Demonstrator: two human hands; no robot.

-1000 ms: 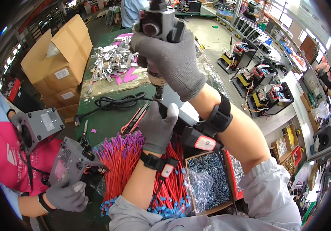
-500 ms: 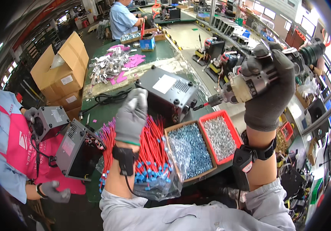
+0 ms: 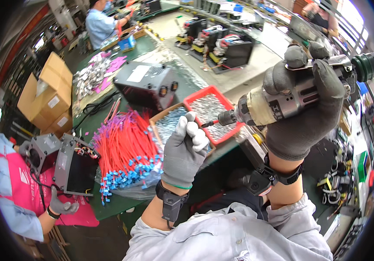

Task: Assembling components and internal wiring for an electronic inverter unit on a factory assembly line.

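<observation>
My right hand point(image 3: 311, 126), in a dark grey glove, is wrapped round a power drill point(image 3: 289, 104) with pale tape behind its chuck. The drill's slim red-and-dark bit point(image 3: 211, 123) points left. My left hand point(image 3: 181, 158), in a grey glove with white fingertips, is closed in a pinch close to the bit's tip. Whatever those fingertips may hold is too small or hidden. Just beyond them are a cardboard tray point(image 3: 165, 112) of bluish screws and a red tray point(image 3: 197, 92) of silver screws. A dark metal case point(image 3: 145, 89) stands behind the trays.
Red cables point(image 3: 124, 141) with blue ends pile up on the green bench, left of my left hand. At far left a co-worker in a pink apron point(image 3: 19, 182) is beside two metal cases. Cardboard boxes point(image 3: 50, 100), metal brackets point(image 3: 93, 76) and wired black units point(image 3: 235, 54) lie farther off.
My left hand has moved right, from before the metal case and over the cables to the drill's bit. The whole view has shifted, with bench things now farther left.
</observation>
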